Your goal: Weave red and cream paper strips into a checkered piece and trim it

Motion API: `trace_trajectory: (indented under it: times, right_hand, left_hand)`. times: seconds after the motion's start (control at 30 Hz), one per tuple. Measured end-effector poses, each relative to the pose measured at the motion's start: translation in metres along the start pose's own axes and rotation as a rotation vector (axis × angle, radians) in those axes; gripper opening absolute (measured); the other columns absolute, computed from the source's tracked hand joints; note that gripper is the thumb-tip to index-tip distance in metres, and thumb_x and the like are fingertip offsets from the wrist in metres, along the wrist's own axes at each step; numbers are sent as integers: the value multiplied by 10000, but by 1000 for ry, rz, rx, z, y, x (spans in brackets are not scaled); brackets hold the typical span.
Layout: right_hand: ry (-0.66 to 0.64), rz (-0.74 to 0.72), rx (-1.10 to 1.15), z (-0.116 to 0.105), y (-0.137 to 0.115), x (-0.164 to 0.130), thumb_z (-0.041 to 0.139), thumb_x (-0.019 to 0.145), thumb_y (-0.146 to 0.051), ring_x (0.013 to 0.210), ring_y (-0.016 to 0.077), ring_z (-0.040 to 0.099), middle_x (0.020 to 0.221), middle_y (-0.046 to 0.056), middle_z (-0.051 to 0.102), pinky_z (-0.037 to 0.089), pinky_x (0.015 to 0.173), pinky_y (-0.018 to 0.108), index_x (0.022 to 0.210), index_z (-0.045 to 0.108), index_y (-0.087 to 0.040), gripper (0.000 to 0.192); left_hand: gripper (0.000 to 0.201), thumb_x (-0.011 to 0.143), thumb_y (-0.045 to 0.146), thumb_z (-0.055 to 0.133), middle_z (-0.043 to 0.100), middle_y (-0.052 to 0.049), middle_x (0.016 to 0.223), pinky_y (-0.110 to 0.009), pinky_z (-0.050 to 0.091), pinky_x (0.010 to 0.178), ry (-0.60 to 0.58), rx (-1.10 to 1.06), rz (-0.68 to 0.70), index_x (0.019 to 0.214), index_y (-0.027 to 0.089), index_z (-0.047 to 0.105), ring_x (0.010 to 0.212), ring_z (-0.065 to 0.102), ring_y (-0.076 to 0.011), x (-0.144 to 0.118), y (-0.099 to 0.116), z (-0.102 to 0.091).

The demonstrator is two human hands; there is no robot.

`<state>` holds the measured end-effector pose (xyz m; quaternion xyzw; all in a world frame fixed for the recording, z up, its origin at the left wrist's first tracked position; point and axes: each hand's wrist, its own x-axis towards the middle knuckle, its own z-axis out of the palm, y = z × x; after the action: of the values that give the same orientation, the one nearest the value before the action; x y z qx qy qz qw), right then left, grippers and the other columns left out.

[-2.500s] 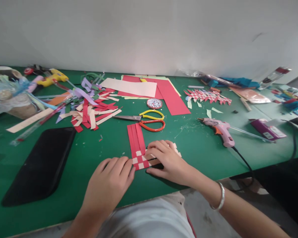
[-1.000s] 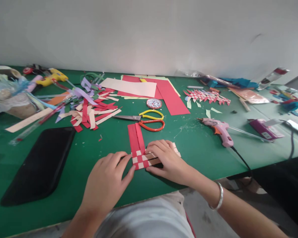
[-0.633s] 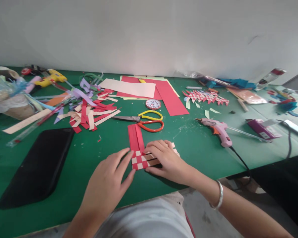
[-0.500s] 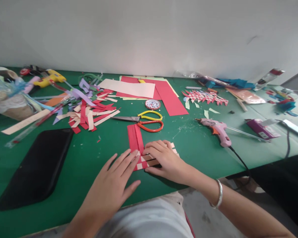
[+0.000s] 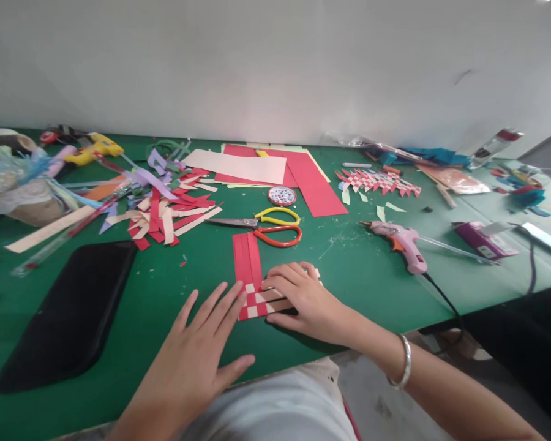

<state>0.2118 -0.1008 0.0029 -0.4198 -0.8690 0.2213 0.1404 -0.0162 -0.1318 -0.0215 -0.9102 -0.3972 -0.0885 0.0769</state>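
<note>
A red and cream woven paper piece lies flat near the front edge of the green table. Its woven checker part is at the near end, and loose red strips run away from me. My right hand rests palm down on the cream strips at the weave's right side, pressing them flat. My left hand hovers with fingers spread just left of the weave, fingertips close to its left edge, holding nothing.
Yellow and orange scissors lie just beyond the weave. A pink glue gun with a black cord sits to the right. A black tray is at the left. Cut paper strips, red and cream sheets and a finished weave lie farther back.
My left hand has uncurled and drawn back from the weave's left edge, its fingers now spread. My right hand has stayed on the cream strips.
</note>
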Motion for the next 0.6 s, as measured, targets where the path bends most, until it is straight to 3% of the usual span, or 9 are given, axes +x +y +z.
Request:
trace_trajectory:
  times: [0.23,0.43,0.6]
  right_hand:
    - [11,-6,17,-4,0,1,584,837,-338,1036,206,487,1153,74,560,284,920,381,1109,513,-194,316]
    - [16,8,-21,-7,4,4,530,872,-304,1036,205,510,1131,84,578,289,928,395,1111,524,-193,264]
    - [-24,-34,-33,-6,1,12,467,899,-182,1056,191,512,1148,86,592,299,920,378,1114,552,-188,232]
  left_hand:
    - [657,879,600,324,497,-83,1369,-429,41,1104,39,-1,-13,1363,165,418,1256,415,-250,-5,3,-3]
    - [661,869,611,352,471,-66,1393,-364,92,1103,19,-51,118,1353,167,425,1269,404,-211,4,5,-3]
    - [671,855,628,364,482,-91,1381,-379,202,1059,4,-30,30,1346,178,441,1284,388,-239,-1,6,3]
